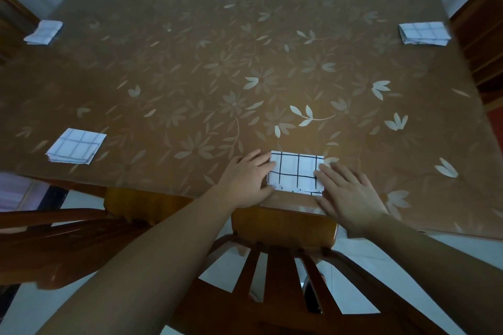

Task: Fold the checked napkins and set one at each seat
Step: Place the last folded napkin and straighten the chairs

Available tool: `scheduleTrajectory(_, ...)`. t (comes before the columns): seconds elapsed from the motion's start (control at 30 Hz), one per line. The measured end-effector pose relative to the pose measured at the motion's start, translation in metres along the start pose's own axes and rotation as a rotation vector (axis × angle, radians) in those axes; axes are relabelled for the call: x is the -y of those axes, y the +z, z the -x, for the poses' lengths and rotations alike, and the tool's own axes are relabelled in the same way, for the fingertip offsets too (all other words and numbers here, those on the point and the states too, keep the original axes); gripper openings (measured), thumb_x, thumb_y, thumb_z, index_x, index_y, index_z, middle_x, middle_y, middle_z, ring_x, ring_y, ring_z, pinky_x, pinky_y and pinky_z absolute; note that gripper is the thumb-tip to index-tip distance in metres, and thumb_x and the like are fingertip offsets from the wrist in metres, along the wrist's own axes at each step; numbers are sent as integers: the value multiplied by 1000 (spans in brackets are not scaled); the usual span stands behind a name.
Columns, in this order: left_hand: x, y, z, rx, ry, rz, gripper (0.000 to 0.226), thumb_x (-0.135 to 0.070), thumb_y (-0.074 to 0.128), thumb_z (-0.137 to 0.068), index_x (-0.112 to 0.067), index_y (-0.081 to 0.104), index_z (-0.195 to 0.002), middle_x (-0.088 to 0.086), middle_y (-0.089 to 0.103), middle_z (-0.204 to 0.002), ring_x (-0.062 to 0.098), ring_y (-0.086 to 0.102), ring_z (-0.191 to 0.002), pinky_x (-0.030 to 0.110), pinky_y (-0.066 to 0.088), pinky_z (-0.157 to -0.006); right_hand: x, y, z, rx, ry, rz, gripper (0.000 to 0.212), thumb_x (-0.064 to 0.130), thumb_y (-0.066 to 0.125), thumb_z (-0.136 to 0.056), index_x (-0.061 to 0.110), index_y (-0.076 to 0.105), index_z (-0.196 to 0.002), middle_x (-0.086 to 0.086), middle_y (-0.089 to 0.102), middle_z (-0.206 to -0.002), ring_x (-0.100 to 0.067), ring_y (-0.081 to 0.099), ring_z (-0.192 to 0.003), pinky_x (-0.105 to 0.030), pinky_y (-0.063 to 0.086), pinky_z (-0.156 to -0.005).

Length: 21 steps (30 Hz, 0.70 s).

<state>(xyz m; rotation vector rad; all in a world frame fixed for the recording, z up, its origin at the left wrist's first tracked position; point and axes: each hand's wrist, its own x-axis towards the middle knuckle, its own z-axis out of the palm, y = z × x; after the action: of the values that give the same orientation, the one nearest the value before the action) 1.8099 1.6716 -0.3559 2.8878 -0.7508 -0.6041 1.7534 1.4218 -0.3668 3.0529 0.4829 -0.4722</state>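
Observation:
A folded white napkin with black checks (pixel 295 171) lies near the table's front edge, just beyond a chair back. My left hand (pixel 246 178) rests flat against its left side, fingers straight. My right hand (pixel 347 190) lies flat on its right edge, fingers spread. Three other folded checked napkins lie on the table: one at the front left (pixel 76 149), one at the far left corner (pixel 43 32), one at the far right corner (pixel 423 33).
The table (pixel 190 76) wears a brown cloth with pale flowers. A wooden chair back (pixel 283 228) stands right below the napkin; a second chair (pixel 68 228) is to the left. Dark wooden chairs flank the far corners, one at the far right (pixel 481 35).

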Motion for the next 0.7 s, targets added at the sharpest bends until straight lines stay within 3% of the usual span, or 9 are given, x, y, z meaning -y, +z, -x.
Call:
scheduleTrajectory(0.07, -3, -10, 4, -12, -52, 70, 67, -53, 42, -95, -25, 22, -153, -4, 14, -163, 16, 6, -150, 47, 15, -118, 0, -8, 2, 11, 48, -86, 65, 61, 25, -96, 27, 25, -151, 5, 24, -159, -19, 18, -147, -45, 21, -115)
scheduleTrajectory(0.13, -4, -25, 11, -51, -97, 125, 68, -54, 42, -94, -27, 22, -153, -4, 15, -162, 17, 10, -149, 47, 19, -117, -2, -24, 6, -5, 132, -153, 67, 64, 27, -94, 30, 17, -151, 8, 18, -160, -17, 12, -148, -48, 19, -116)
scheduleTrajectory(0.33, -4, -77, 30, -155, -135, 59, 66, -49, 48, -94, -25, 27, -152, -3, 24, -160, 21, 22, -146, 41, 25, -114, -20, -81, 38, -136, 416, -272, 69, 59, 39, -93, 21, 25, -150, 0, 27, -157, -23, 26, -143, -50, 29, -111)
scheduleTrajectory(0.5, -26, -99, 32, -193, -105, 106, 64, -49, 49, -95, -25, 31, -151, -4, 31, -157, 19, 30, -143, 37, 29, -112, -34, -108, 79, -287, 624, -555, 64, 49, 50, -93, 19, 33, -147, -5, 38, -151, -25, 41, -134, -43, 37, -109)
scheduleTrajectory(0.7, -87, -112, 40, -219, -38, 133, 62, -49, 49, -94, -22, 35, -148, -4, 43, -149, 21, 41, -134, 39, 37, -107, -56, -118, 129, -338, 671, -676, 63, 44, 53, -94, 12, 36, -146, -10, 39, -150, -26, 40, -135, -37, 33, -109)
